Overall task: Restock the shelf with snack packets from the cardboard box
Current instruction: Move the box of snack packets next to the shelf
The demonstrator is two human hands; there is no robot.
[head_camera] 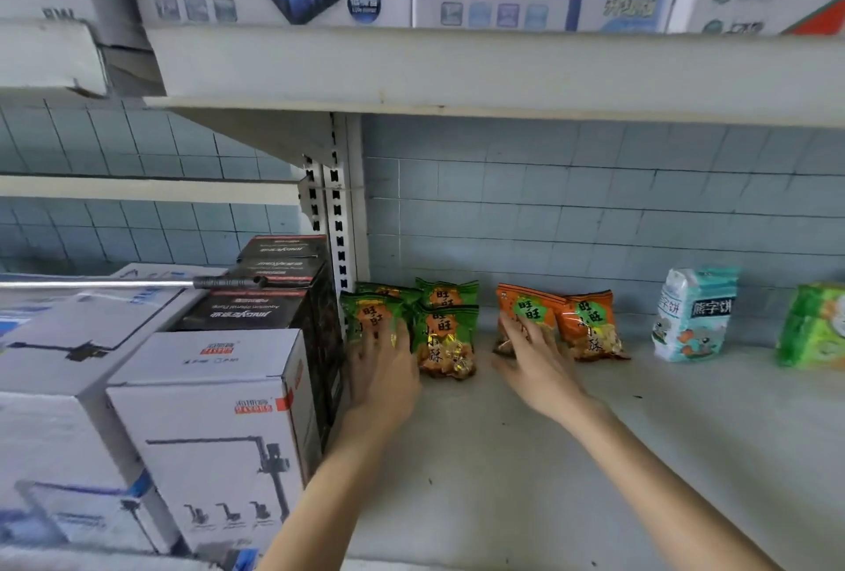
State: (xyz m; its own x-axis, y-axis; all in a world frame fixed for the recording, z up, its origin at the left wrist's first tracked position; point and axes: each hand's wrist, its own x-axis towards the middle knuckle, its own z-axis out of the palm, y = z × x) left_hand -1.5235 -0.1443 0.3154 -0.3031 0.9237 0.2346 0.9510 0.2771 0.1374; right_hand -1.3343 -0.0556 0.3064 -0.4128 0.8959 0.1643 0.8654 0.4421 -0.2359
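Observation:
Several green snack packets [446, 333] stand in a cluster at the back left of the white shelf [503, 456]. My left hand [382, 369] rests with spread fingers on the front left green packet [368, 317]. Two orange snack packets stand to the right. My right hand [532, 358] lies flat on the left orange packet [526, 310], fingers apart; whether it grips the packet is unclear. The other orange packet [592, 326] leans beside it, untouched. The cardboard box is out of view.
A pale blue biscuit bag [692, 317] and a green packet [814, 326] stand further right. White product boxes [205, 433] and black boxes [270, 296] fill the neighbouring shelf on the left. An upper shelf [503, 67] with large cartons hangs overhead.

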